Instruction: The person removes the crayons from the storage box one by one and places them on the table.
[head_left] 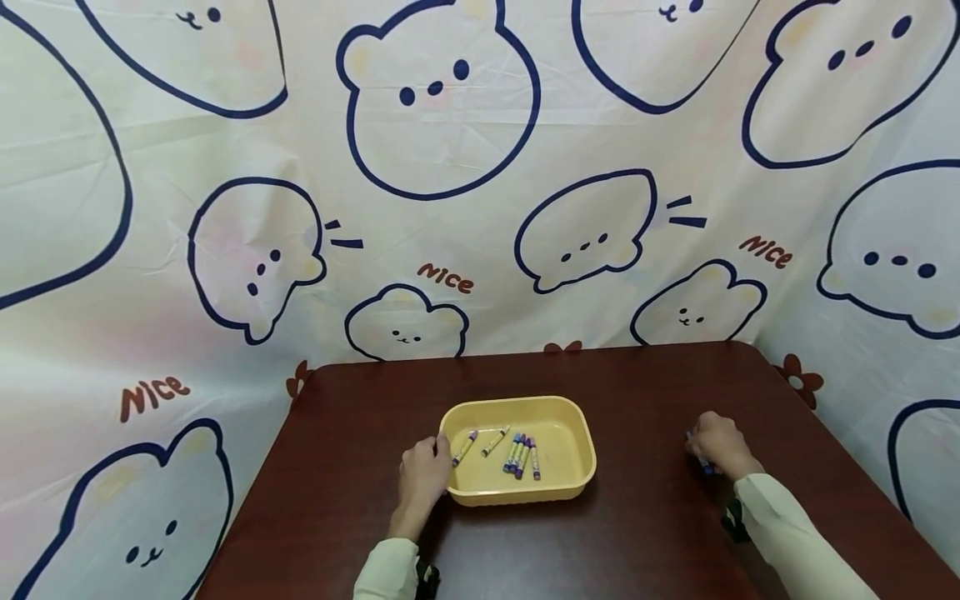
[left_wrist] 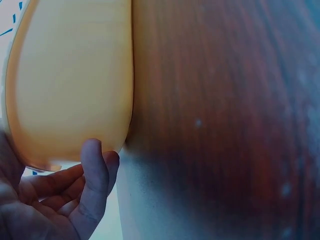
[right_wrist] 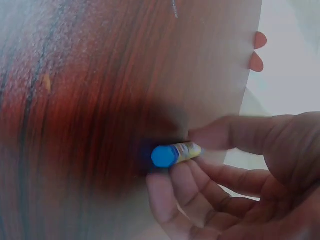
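A shallow yellow plastic tray (head_left: 564,446) stands on the dark brown table. My left hand (head_left: 424,473) grips its left end, the thumb at the rim; in the left wrist view the fingers (left_wrist: 94,170) curl against the tray's end wall (left_wrist: 75,90). Several crayons (head_left: 517,456) in yellow wrappers lie inside, most bunched near the middle, with two apart toward the left. Off to the right, my right hand (head_left: 717,443) pinches a blue crayon (right_wrist: 186,152) between thumb and fingers, close over the table. Its blue end points out of the grip in the right wrist view.
The brown wooden table (head_left: 360,400) has rounded far corners and meets a pale cloth backdrop (head_left: 480,275) printed with cartoon bears and flowers. Tabletop separates the tray from my right hand. Dark bands with small devices sit on both wrists.
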